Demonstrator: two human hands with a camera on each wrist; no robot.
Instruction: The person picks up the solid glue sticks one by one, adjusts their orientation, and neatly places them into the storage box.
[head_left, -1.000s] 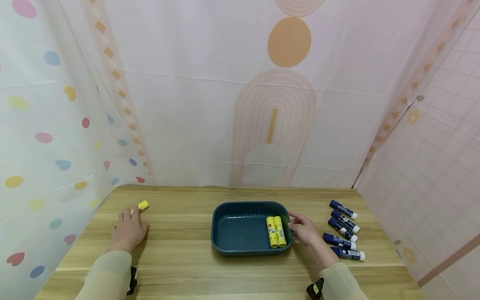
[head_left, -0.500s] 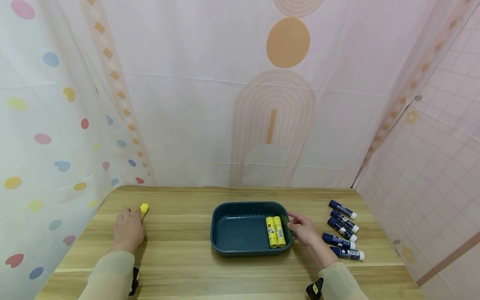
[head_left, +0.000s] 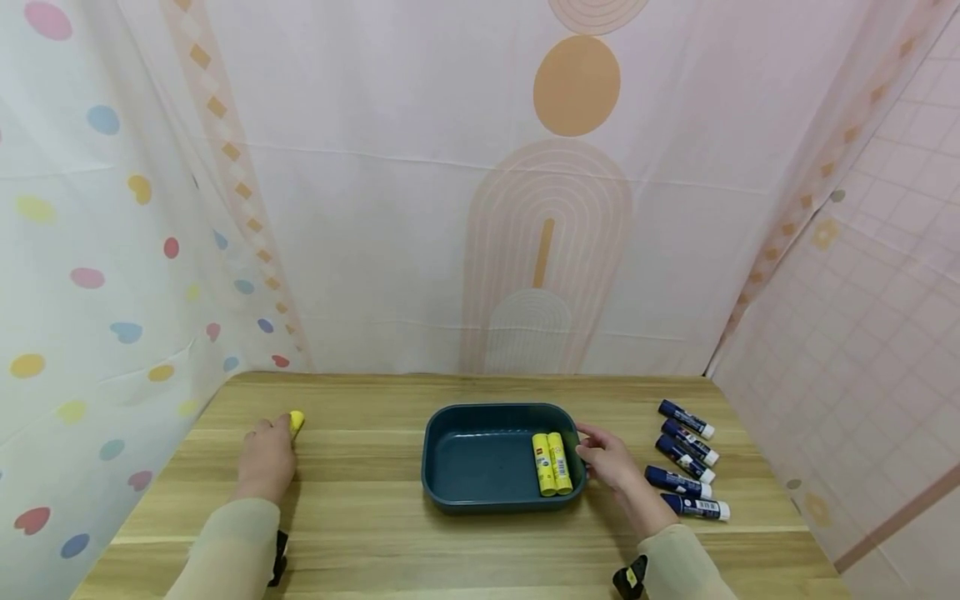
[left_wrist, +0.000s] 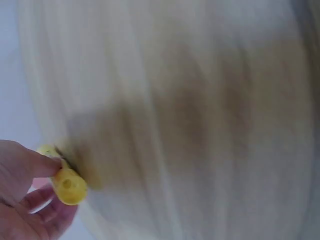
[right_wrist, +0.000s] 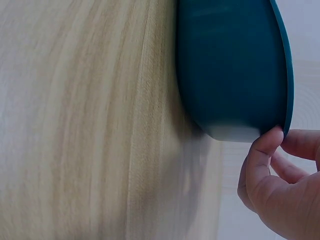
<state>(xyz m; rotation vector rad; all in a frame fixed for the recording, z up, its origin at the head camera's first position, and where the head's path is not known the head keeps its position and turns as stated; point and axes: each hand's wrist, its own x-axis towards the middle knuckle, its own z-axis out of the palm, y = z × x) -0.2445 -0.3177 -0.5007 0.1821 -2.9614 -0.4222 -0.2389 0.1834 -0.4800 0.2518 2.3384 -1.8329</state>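
At the left of the table, my left hand point(head_left: 267, 460) pinches a yellow glue stick point(head_left: 297, 422) between thumb and fingers. In the left wrist view the round yellow end of that glue stick point(left_wrist: 70, 187) faces the camera, and the fingers cover much of its barrel. A dark teal tray point(head_left: 480, 505) sits at the middle of the table. Two yellow glue sticks point(head_left: 552, 464) lie side by side at the tray's right end. My right hand point(head_left: 609, 458) grips the tray's right rim; the right wrist view shows thumb and finger point(right_wrist: 267, 145) pinching that rim.
Several dark blue glue sticks point(head_left: 678, 460) with white ends lie in a loose column on the right of the wooden table point(head_left: 360, 533). Printed curtains point(head_left: 390, 250) hang behind the table and along both its sides.
My left hand has shifted slightly right, and the yellow glue stick in its fingers has turned to a steeper angle with less of it showing. The right hand and the tray stay put.
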